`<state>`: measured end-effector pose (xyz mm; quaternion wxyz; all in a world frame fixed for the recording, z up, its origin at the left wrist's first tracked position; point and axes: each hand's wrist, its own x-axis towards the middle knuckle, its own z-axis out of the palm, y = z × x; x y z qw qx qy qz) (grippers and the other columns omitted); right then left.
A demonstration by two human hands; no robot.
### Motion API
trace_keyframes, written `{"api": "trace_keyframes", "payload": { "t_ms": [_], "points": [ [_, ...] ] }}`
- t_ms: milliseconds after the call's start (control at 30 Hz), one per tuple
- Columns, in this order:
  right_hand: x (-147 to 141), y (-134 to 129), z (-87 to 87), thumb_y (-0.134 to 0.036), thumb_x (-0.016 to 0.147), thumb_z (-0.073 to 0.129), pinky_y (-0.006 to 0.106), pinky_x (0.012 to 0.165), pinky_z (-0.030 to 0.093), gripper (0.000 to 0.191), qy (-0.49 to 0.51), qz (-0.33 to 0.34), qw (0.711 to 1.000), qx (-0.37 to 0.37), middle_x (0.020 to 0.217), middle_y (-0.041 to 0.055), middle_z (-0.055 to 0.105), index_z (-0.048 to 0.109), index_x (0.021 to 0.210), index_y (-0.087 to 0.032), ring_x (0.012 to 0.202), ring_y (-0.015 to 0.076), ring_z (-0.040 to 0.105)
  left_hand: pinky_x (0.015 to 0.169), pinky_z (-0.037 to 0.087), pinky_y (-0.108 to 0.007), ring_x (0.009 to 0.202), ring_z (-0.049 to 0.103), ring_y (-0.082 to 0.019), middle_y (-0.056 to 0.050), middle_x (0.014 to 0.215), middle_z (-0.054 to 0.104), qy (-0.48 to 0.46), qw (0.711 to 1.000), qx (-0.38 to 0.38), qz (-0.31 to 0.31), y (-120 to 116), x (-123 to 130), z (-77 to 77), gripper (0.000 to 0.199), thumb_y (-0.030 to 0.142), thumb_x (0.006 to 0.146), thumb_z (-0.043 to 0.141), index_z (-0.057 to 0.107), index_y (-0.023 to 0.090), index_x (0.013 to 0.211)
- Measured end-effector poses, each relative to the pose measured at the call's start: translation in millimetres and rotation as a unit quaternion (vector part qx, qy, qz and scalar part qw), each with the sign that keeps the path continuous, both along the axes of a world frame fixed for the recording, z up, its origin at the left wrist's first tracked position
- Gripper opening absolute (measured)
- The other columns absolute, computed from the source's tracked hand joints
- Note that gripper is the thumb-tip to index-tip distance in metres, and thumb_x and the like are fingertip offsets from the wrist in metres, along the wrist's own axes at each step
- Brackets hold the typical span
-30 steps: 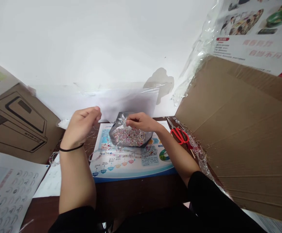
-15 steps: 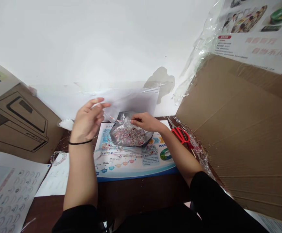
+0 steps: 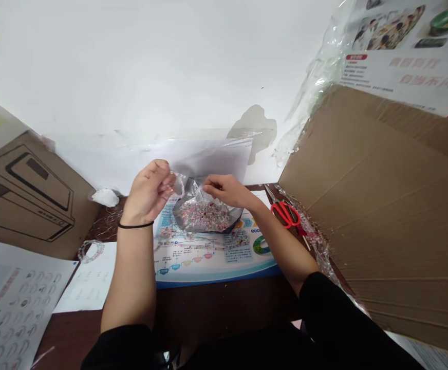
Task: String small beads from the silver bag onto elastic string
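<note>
Head view: seated person at a dark wooden table (image 3: 224, 303), both bare hands raised over a silver foil pouch (image 3: 204, 217). The pouch stands open on a printed company leaflet (image 3: 212, 262), near the leaflet's upper edge and between the two hands. A deep layer of small pink and white beads lies in its base. The left hand (image 3: 147, 192), with a black hair tie (image 3: 135, 225) at the wrist, holds its thumb and fingertips together, pinched on a short, clear beaded strand (image 3: 178, 182) just above the pouch mouth. The right hand (image 3: 224, 189) reaches to the pouch mouth with its fingers curled close together; whether they grip anything cannot be told. A small coil of finished beaded strand (image 3: 91, 251) lies on the table well left of the leaflet, while most beads lie loose in the pouch. Red-handled scissors (image 3: 284, 214) rest to the right, beside a crumpled clear plastic wrap (image 3: 311, 231). A white tissue wad (image 3: 106, 197) lies by the wall. Opened cardboard flaps (image 3: 378, 205) stand at right.
</note>
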<state>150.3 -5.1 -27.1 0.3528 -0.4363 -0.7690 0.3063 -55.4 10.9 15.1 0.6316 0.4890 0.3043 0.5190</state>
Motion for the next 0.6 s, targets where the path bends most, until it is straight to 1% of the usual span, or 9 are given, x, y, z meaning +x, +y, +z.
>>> {"api": "trace_keyframes", "payload": {
  "t_ms": [133, 200, 267, 333, 400, 467, 533, 600],
  "points": [
    [8, 2, -15.6, -0.044, 0.092, 0.044, 0.024, 0.058, 0.033, 0.032, -0.007, 0.006, 0.999, -0.033, 0.064, -0.002, 0.052, 0.049, 0.073, -0.018, 0.058, 0.0091, 0.047, 0.04, 0.019, -0.019, 0.047, 0.032, -0.004, 0.004, 0.055, 0.038, -0.077, 0.994, 0.027, 0.072, -5, -8, 11.1, 0.022, 0.021, 0.078, 0.07, 0.05, 0.019, 0.071],
    [11, 3, -21.1, -0.042, 0.092, 0.043, 0.024, 0.06, 0.033, 0.033, -0.023, 0.017, 0.999, -0.039, 0.065, -0.0015, 0.053, 0.049, 0.071, -0.018, 0.06, 0.0093, 0.048, 0.042, 0.017, -0.02, 0.047, 0.032, -0.003, 0.005, 0.057, 0.039, -0.116, 0.988, 0.045, 0.093, -8, -10, 15.0, 0.02, 0.02, 0.085, 0.064, 0.049, 0.018, 0.072],
    [13, 4, -24.8, -0.042, 0.092, 0.042, 0.024, 0.061, 0.033, 0.033, -0.04, 0.027, 0.998, -0.047, 0.067, -0.001, 0.054, 0.05, 0.072, -0.018, 0.061, 0.0095, 0.048, 0.045, 0.017, -0.021, 0.049, 0.033, -0.001, 0.005, 0.059, 0.039, -0.15, 0.981, 0.055, 0.11, -9, -12, 16.9, 0.022, 0.021, 0.093, 0.053, 0.048, 0.017, 0.072],
    [15, 3, -25.7, -0.041, 0.092, 0.042, 0.024, 0.061, 0.033, 0.031, -0.048, 0.029, 0.997, -0.054, 0.068, -0.0007, 0.054, 0.052, 0.074, -0.018, 0.062, 0.0098, 0.048, 0.045, 0.018, -0.021, 0.049, 0.034, -0.001, 0.005, 0.06, 0.041, -0.169, 0.976, 0.059, 0.126, -8, -11, 16.5, 0.024, 0.022, 0.096, 0.049, 0.047, 0.017, 0.072],
    [14, 2, -22.4, -0.041, 0.092, 0.043, 0.025, 0.06, 0.033, 0.03, -0.046, 0.019, 0.998, -0.047, 0.069, -0.0007, 0.054, 0.052, 0.074, -0.018, 0.062, 0.0099, 0.047, 0.043, 0.018, -0.02, 0.048, 0.034, -0.001, 0.005, 0.059, 0.043, -0.159, 0.978, 0.04, 0.127, -4, -8, 13.2, 0.023, 0.024, 0.092, 0.056, 0.048, 0.017, 0.071],
    [10, -1, -13.7, -0.041, 0.092, 0.044, 0.025, 0.06, 0.032, 0.029, -0.035, 0.006, 0.999, -0.024, 0.068, -0.0013, 0.052, 0.052, 0.076, -0.018, 0.061, 0.0097, 0.045, 0.04, 0.018, -0.018, 0.047, 0.035, -0.002, 0.004, 0.058, 0.044, -0.116, 0.988, 0.002, 0.106, 0, -2, 7.3, 0.02, 0.025, 0.086, 0.064, 0.052, 0.017, 0.072],
    [3, -3, -0.7, -0.042, 0.092, 0.043, 0.025, 0.059, 0.031, 0.029, -0.023, -0.001, 1.0, 0.01, 0.066, -0.0021, 0.05, 0.051, 0.077, -0.018, 0.059, 0.0094, 0.041, 0.039, 0.023, -0.016, 0.047, 0.037, -0.003, 0.004, 0.059, 0.045, -0.053, 0.995, -0.028, 0.082, 3, 6, -0.3, 0.014, 0.025, 0.082, 0.066, 0.058, 0.016, 0.076],
    [-5, -5, 13.6, -0.041, 0.093, 0.044, 0.025, 0.06, 0.03, 0.028, -0.023, -0.016, 0.998, 0.053, 0.066, -0.0021, 0.049, 0.051, 0.078, -0.019, 0.06, 0.0096, 0.039, 0.04, 0.03, -0.015, 0.047, 0.039, -0.004, 0.003, 0.061, 0.046, 0.017, 0.998, -0.03, 0.06, 5, 13, -8.0, 0.013, 0.027, 0.081, 0.068, 0.063, 0.015, 0.082]
  ]
}}
